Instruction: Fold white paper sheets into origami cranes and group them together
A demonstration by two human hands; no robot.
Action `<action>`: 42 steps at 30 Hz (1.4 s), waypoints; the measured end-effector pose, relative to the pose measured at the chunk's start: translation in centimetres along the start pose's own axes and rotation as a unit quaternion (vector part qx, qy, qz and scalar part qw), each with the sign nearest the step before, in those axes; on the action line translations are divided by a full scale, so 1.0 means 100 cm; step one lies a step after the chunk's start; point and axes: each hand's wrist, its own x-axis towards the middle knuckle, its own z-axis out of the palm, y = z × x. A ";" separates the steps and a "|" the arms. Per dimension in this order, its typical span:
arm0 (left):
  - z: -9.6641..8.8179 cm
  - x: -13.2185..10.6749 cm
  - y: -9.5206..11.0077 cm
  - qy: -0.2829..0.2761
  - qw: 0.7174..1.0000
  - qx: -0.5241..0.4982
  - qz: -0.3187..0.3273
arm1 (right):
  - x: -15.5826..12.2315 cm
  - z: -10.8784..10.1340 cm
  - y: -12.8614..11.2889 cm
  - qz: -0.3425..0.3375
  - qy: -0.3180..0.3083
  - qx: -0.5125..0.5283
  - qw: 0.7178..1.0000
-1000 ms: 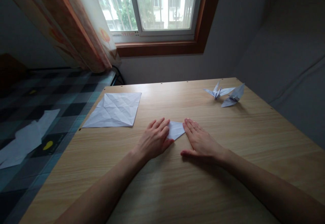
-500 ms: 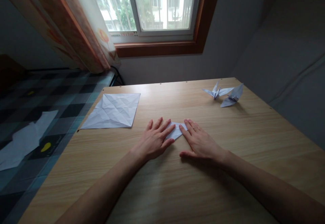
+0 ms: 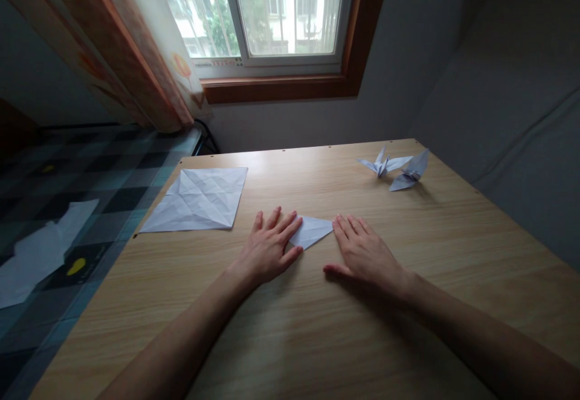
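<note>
A small folded white paper (image 3: 312,231) lies on the wooden table (image 3: 317,339) between my hands, its point aimed right. My left hand (image 3: 268,248) rests flat with spread fingers on the paper's left end. My right hand (image 3: 365,253) lies flat on the table just right of the paper's tip, fingers stretched out together, barely apart from it.
A creased, unfolded square sheet (image 3: 196,199) lies at the table's left side. Two folded paper cranes (image 3: 395,169) stand at the far right corner. Left of the table is a checked bedcover (image 3: 67,206) with loose white paper (image 3: 36,255). A window and a curtain are behind.
My right hand has slid to the right off the folded paper, so more of the paper's tip shows. My left hand stays on its left end.
</note>
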 end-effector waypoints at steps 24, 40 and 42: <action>0.001 -0.003 -0.004 0.130 0.978 -0.018 0.164 | 0.012 0.004 0.000 -0.150 0.251 0.206 0.934; -0.003 -0.003 -0.004 0.088 0.972 -0.070 0.206 | 0.016 0.004 0.018 -0.185 0.035 0.321 0.928; -0.006 -0.003 -0.003 0.080 0.970 -0.084 0.214 | 0.017 0.004 0.018 -0.197 0.027 0.333 0.922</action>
